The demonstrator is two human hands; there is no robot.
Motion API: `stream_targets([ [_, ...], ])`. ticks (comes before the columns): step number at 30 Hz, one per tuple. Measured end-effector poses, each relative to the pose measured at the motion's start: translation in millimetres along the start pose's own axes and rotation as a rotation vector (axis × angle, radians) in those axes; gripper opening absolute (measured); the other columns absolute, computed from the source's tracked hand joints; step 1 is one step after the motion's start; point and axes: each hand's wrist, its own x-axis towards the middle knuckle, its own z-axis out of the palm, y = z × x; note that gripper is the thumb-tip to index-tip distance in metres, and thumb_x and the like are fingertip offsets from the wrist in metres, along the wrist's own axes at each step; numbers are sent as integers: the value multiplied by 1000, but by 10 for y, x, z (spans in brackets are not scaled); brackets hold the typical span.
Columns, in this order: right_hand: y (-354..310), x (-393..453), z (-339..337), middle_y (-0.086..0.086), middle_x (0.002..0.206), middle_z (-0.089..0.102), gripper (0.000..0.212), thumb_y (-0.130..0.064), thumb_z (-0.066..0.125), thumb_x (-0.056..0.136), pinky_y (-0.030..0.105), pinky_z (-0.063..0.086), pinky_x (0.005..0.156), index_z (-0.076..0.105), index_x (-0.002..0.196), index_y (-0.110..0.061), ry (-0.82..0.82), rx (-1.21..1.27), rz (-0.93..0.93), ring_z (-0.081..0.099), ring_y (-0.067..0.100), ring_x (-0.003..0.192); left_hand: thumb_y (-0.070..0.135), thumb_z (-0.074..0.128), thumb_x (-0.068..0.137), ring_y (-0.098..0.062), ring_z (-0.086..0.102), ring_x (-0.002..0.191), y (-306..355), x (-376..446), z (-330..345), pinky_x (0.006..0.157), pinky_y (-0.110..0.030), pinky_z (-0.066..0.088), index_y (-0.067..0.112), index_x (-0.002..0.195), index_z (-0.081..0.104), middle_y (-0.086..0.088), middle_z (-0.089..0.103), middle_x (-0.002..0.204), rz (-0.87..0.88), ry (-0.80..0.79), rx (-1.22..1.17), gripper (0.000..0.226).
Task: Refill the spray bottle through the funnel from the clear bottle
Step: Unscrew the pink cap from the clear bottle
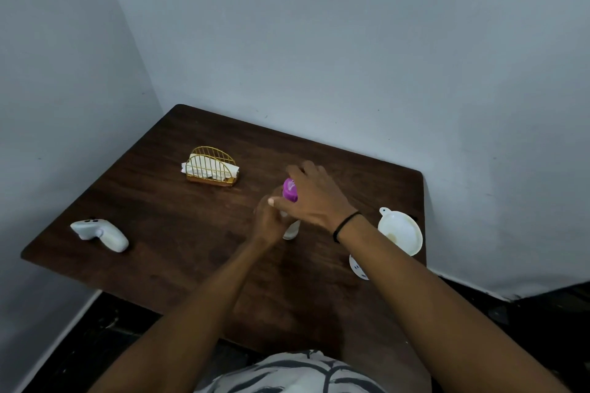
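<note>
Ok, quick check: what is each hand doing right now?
Left hand: closed around the body of the spray bottle.
Right hand: on the bottle's purple spray head, gripping it.

Matt dark wood table point(178, 233), gold wire holder point(211, 166), glossy white plastic funnel point(400, 230).

Both forearms are bare. The right wrist wears a thin black band point(346, 226). Near the bottom edge shows a white garment point(297, 373) with dark streaks, possibly a shirt.
</note>
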Motion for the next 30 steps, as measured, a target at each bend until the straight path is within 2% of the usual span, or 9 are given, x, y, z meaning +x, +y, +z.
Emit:
stream_targets([
  [3,-68,8,6,7,127,50,58,-54,62,89,37,51,89,50,131,-16,127,-85,-4,54,24,110,24,75,83,-7,63,97,-33,10,36,74,-8,43,17,112,61,11,63,100,-12,-1,21,33],
  [7,-35,4,-39,3,141,46,63,-24,72,81,46,43,104,47,138,-21,-57,24,-108,43,29,129,26,76,79,-16,63,107,-110,-3,50,88,-37,54,15,122,60,-3,68,116,-15,36,37,48],
  [11,-24,-4,30,8,138,47,68,-58,60,87,44,47,99,43,141,-19,124,-83,20,47,29,123,28,75,82,-12,64,101,-110,3,70,81,-25,52,15,117,60,2,67,109,-19,24,43,41],
  [15,12,43,21,5,129,52,52,-37,67,87,42,50,95,51,132,-19,69,-26,-71,50,27,119,46,71,79,-12,63,104,-114,9,66,86,-31,53,19,123,57,3,67,113,-6,26,8,54],
  [18,-18,8,18,5,142,43,64,-35,69,83,43,44,102,45,140,-21,46,25,-92,40,30,130,54,64,75,-11,62,110,-209,10,73,89,-36,55,23,125,56,4,66,117,-1,18,28,59],
  [21,-12,6,47,8,134,48,64,-51,64,87,40,48,94,44,138,-18,169,-11,27,47,29,119,46,68,80,-12,64,101,-159,14,85,82,-29,54,19,115,59,4,66,108,-25,5,42,46],
  [24,13,21,50,5,131,52,54,-32,69,86,42,48,96,48,135,-20,64,59,-62,50,28,120,43,68,79,-13,64,101,-119,2,68,83,-30,52,18,118,59,1,68,108,22,19,13,47],
  [26,-1,-1,37,4,140,49,64,-24,72,81,46,43,106,45,139,-21,-15,119,-110,43,26,131,41,70,77,-11,64,103,-152,-9,49,85,-29,54,17,119,59,2,68,111,30,26,-8,50],
  [30,-31,-19,82,6,139,45,64,-53,63,88,41,46,98,45,140,-20,157,20,-1,44,26,125,24,75,82,-10,63,103,-121,0,59,83,-20,49,13,121,60,2,67,111,41,21,15,44],
])
